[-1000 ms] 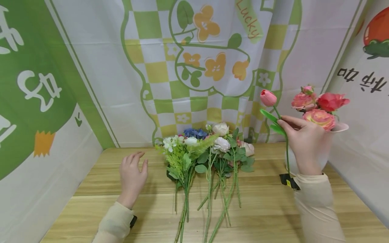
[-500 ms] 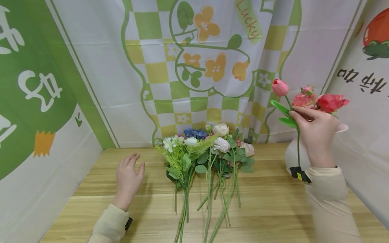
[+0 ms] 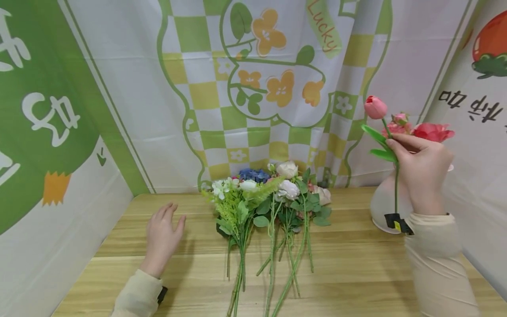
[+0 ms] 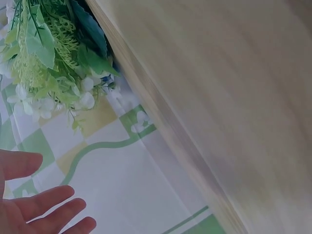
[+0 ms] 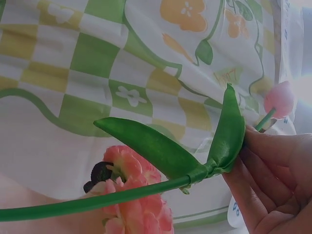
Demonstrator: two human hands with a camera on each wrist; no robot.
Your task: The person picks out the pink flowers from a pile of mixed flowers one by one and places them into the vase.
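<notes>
My right hand (image 3: pixel 428 169) pinches the green stem of a pink tulip (image 3: pixel 375 107) between thumb and fingers, just by its leaves. The tulip stands nearly upright, its stem hanging down in front of a white vase (image 3: pixel 386 202). Behind the hand, pink and red flowers (image 3: pixel 431 131) rise from the vase; the hand hides part of them and of its rim. In the right wrist view the tulip's leaves (image 5: pixel 151 146) spread beside the fingertips. Off to the left, my left hand (image 3: pixel 163 235) is held with relaxed fingers and holds nothing.
Several artificial flowers with long green stems (image 3: pixel 273 264) lie in a pile at the middle of the wooden table (image 3: pixel 340 281), blooms toward the back. A printed cloth (image 3: pixel 206 92) hangs behind the table, and printed panels stand at both sides.
My right hand has carried the tulip rightward and slightly up, in front of the vase and its flowers. The left hand has drifted a little left and down. The pile stays put.
</notes>
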